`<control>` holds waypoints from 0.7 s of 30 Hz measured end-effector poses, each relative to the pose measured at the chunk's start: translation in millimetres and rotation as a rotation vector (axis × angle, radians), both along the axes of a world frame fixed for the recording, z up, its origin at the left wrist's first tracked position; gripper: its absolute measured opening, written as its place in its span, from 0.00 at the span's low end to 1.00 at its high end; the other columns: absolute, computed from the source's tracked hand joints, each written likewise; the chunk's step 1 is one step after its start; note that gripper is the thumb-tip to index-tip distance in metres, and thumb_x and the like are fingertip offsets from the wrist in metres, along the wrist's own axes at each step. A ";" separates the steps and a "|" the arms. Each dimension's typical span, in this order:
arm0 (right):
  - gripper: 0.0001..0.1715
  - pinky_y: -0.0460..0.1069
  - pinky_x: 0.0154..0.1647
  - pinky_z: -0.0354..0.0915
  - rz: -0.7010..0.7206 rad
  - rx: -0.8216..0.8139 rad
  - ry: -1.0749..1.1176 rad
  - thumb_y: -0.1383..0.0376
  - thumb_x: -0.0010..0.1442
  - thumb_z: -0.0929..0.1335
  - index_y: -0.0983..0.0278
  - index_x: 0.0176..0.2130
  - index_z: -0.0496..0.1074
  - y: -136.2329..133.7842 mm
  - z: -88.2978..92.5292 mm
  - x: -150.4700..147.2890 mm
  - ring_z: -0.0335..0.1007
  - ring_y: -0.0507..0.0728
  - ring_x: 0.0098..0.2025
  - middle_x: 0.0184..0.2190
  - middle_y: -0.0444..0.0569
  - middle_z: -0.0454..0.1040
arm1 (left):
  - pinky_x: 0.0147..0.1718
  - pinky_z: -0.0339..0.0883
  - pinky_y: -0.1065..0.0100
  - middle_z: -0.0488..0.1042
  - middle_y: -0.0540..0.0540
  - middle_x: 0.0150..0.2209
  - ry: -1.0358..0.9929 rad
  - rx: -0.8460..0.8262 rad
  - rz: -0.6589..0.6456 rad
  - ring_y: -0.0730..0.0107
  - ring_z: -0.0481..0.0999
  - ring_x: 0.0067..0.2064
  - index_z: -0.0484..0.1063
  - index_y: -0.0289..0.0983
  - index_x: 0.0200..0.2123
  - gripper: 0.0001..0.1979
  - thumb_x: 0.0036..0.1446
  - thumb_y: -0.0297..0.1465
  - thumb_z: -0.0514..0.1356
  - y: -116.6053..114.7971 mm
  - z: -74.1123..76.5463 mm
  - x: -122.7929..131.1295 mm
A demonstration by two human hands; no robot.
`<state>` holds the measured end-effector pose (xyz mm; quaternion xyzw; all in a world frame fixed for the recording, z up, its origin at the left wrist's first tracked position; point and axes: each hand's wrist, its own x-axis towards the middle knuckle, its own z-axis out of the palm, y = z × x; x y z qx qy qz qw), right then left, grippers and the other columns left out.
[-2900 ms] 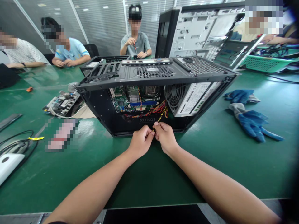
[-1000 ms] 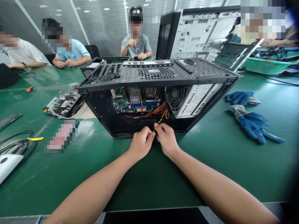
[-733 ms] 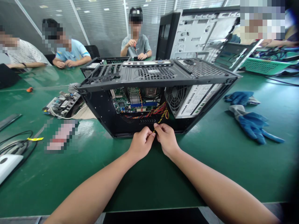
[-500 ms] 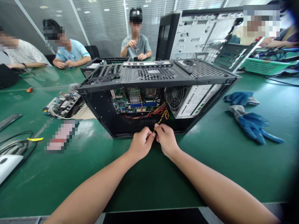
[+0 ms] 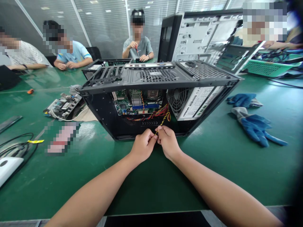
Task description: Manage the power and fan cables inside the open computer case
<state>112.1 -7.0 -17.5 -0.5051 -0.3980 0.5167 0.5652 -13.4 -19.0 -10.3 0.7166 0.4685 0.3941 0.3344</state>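
Note:
My left hand point(image 5: 143, 144) and my right hand point(image 5: 168, 141) meet at the near edge of an open black computer case point(image 5: 101, 108). Both pinch a yellow-and-black cable point(image 5: 165, 118) between thumb and fingers; its end is hidden by the fingers. The cable runs up to a bundle of red, yellow and black wires point(image 5: 157, 114) inside the case. Behind the bundle sits a green motherboard point(image 5: 123, 105) with a blue slot. To its right is the power supply point(image 5: 194, 102), with a round fan grille and a white label.
Blue gloves point(image 5: 254, 126) lie at the right. On the left are a loose circuit assembly point(image 5: 62, 105), a blurred-out pinkish object point(image 5: 62, 138) and black cables point(image 5: 16, 142). Behind stand another case point(image 5: 196, 36) and a green basket point(image 5: 266, 67); several people sit around the table.
My right-hand fingers have shifted very slightly on the cable. My left hand and the case stay in place.

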 end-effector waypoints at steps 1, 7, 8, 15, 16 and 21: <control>0.18 0.45 0.19 0.53 0.000 0.003 0.002 0.52 0.59 0.68 0.64 0.30 0.69 0.2 -0.1 0.0 0.56 0.48 0.18 0.16 0.37 0.58 | 0.28 0.59 0.73 0.72 0.54 0.25 -0.003 0.000 0.000 0.76 0.70 0.25 0.64 0.38 0.30 0.08 0.63 0.31 0.56 0.0 0.1 0.0; 0.19 0.46 0.19 0.53 -0.005 0.002 -0.020 0.51 0.59 0.68 0.64 0.30 0.69 1.6 -1.8 0.7 0.55 0.48 0.18 0.16 0.37 0.58 | 0.26 0.58 0.73 0.71 0.54 0.24 -0.003 0.007 0.006 0.77 0.68 0.24 0.64 0.38 0.29 0.08 0.63 0.31 0.56 0.3 -0.1 -0.3; 0.19 0.46 0.19 0.53 -0.007 0.001 -0.025 0.51 0.59 0.68 0.64 0.29 0.69 1.7 -2.3 0.9 0.55 0.48 0.18 0.16 0.37 0.58 | 0.26 0.57 0.73 0.70 0.54 0.23 -0.004 0.007 0.009 0.77 0.68 0.24 0.64 0.38 0.29 0.09 0.63 0.31 0.56 0.3 -0.1 -0.2; 0.20 0.46 0.18 0.52 -0.016 -0.005 -0.016 0.50 0.58 0.69 0.63 0.27 0.68 1.4 -3.9 1.5 0.55 0.48 0.18 0.15 0.37 0.58 | 0.25 0.57 0.73 0.69 0.55 0.22 -0.013 -0.004 0.009 0.77 0.67 0.23 0.64 0.38 0.29 0.09 0.63 0.32 0.56 0.1 0.1 0.2; 0.20 0.46 0.18 0.52 -0.016 -0.005 -0.014 0.50 0.58 0.69 0.63 0.27 0.68 1.5 -3.8 1.4 0.54 0.48 0.18 0.15 0.37 0.58 | 0.25 0.57 0.73 0.69 0.55 0.23 -0.012 -0.003 0.008 0.77 0.67 0.23 0.64 0.38 0.29 0.09 0.63 0.32 0.56 0.0 0.2 0.2; 0.20 0.46 0.19 0.52 -0.015 -0.001 -0.021 0.50 0.58 0.69 0.63 0.27 0.68 2.4 -4.4 1.1 0.55 0.48 0.18 0.15 0.37 0.58 | 0.25 0.57 0.73 0.69 0.55 0.22 -0.003 -0.001 0.008 0.76 0.67 0.24 0.64 0.38 0.29 0.09 0.63 0.32 0.56 -0.2 1.2 0.1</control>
